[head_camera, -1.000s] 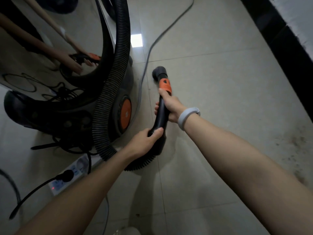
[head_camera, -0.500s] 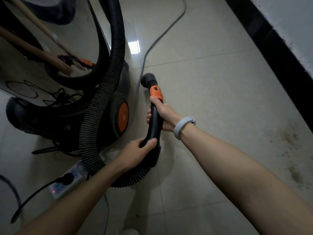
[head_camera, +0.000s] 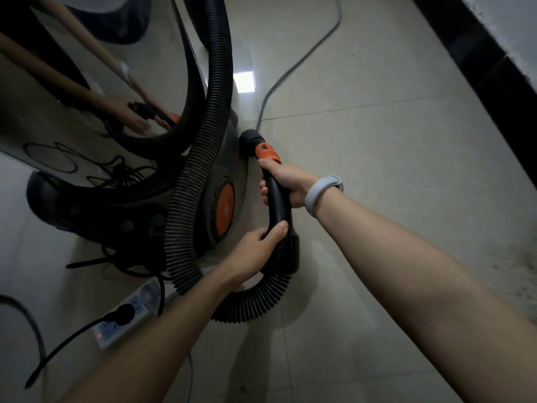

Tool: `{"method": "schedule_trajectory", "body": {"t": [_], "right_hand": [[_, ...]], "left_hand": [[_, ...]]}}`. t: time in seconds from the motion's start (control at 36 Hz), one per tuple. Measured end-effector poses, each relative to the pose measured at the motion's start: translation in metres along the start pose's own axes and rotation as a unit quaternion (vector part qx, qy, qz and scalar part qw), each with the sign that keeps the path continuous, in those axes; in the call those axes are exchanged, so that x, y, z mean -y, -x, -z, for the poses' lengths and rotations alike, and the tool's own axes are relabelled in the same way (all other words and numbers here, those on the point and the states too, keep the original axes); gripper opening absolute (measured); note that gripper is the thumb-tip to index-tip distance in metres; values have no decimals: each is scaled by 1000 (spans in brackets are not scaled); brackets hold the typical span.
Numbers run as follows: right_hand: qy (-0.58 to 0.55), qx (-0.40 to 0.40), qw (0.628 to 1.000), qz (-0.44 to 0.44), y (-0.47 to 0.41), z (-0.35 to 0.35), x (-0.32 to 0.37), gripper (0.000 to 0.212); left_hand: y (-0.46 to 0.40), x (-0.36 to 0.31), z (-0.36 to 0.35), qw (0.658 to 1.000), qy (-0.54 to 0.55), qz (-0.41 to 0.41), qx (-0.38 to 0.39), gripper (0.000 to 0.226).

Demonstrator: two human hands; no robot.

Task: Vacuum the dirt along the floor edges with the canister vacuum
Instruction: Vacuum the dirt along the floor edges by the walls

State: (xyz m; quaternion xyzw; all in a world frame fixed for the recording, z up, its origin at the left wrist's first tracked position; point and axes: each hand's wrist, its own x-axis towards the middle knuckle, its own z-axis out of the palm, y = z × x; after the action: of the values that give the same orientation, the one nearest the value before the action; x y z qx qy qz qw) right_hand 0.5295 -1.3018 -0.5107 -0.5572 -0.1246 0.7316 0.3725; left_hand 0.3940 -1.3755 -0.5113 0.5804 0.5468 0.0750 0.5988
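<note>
The canister vacuum has a shiny steel drum, a black base and an orange wheel hub, and stands on the tiled floor at left. Its black ribbed hose loops down to a curved black handle with an orange collar and an open round end. My right hand grips the handle just below the collar. My left hand grips its lower end by the hose cuff. Dirt specks lie on the floor at the right, near the black skirting.
A white power strip with a black plug and a red light lies on the floor at lower left. Black cords tangle beside the vacuum base. A grey cable runs away across the tiles. The wall stands along the right.
The handle and both hands have shifted left and toward me, closer to the vacuum's wheel. The hose loop under my left hand has swung lower. Both grips are unchanged.
</note>
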Motion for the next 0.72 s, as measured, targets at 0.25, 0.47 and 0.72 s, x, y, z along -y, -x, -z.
{"method": "schedule_trajectory", "body": {"t": [0.25, 0.47, 0.72], "right_hand": [[-195, -122, 970, 73, 52, 73, -45, 28], [-346, -214, 902, 146, 103, 126, -75, 27], [-319, -254, 906, 116, 108, 128, -99, 25]], "left_hand": [[14, -10, -37, 982, -111, -27, 150, 38], [12, -28, -74, 939, -288, -72, 174, 45], [15, -15, -85, 929, -291, -26, 226, 38]]}}
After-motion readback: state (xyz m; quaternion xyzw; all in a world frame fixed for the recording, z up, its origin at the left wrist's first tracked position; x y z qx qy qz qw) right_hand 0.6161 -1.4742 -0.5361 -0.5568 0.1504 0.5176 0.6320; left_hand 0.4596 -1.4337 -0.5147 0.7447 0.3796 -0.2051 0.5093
